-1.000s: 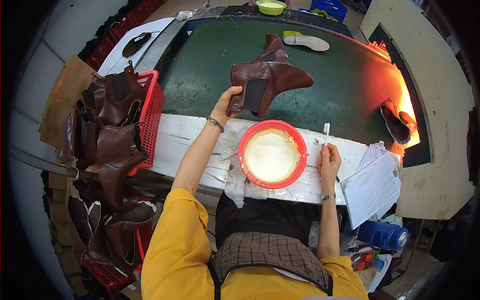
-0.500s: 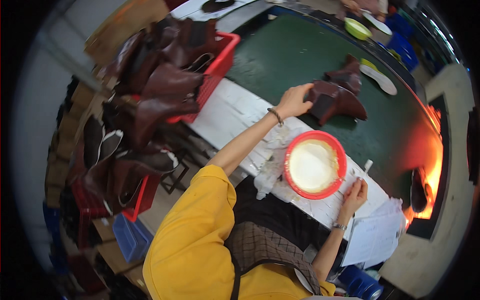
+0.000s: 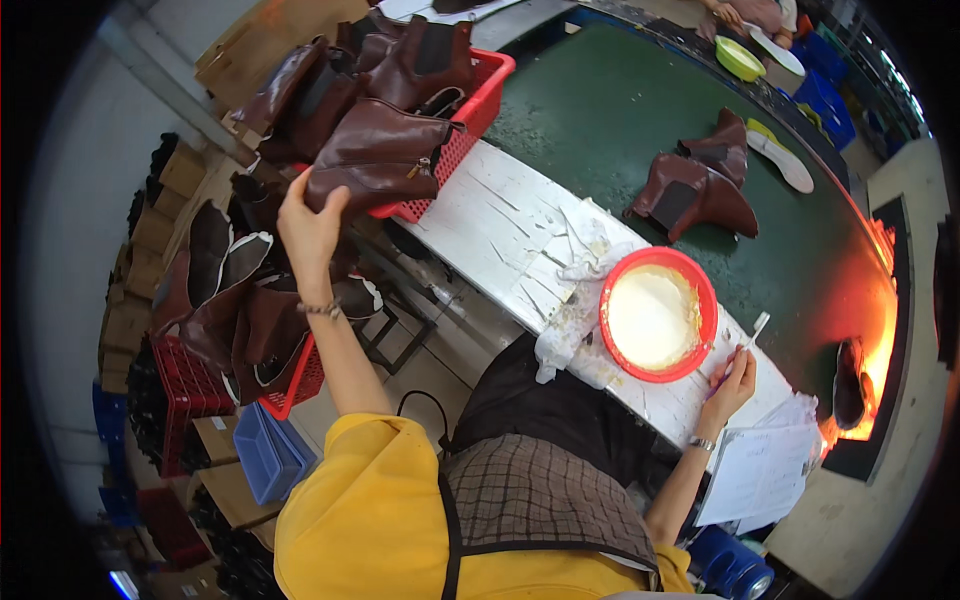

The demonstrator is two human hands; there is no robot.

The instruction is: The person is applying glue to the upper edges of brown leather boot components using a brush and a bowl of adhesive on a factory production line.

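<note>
My left hand (image 3: 312, 225) is closed on the toe end of a brown leather ankle boot (image 3: 380, 155) with a side zip. This boot lies over other boots at the rim of a red crate (image 3: 488, 95). In my right hand (image 3: 735, 378) is a small brush like a toothbrush (image 3: 761, 323), its pale head pointing up and away. Left of that hand stands a red bowl (image 3: 658, 373) of creamy white paste. Two brown boots lie together on the dark green conveyor belt: the nearer boot (image 3: 712, 200) and the farther boot (image 3: 730, 145).
A pale insole (image 3: 782, 165) lies at the belt's far edge. Glowing orange light surrounds another boot (image 3: 851, 385) at the right. Papers (image 3: 760, 470) hang near my right wrist. At lower left, more boots fill a second red crate (image 3: 190, 385). A co-worker's hand (image 3: 728, 14) shows at the far edge.
My left hand has left the boots on the belt and swung left onto a boot at the crate. The right hand still holds the brush, with its head raised slightly.
</note>
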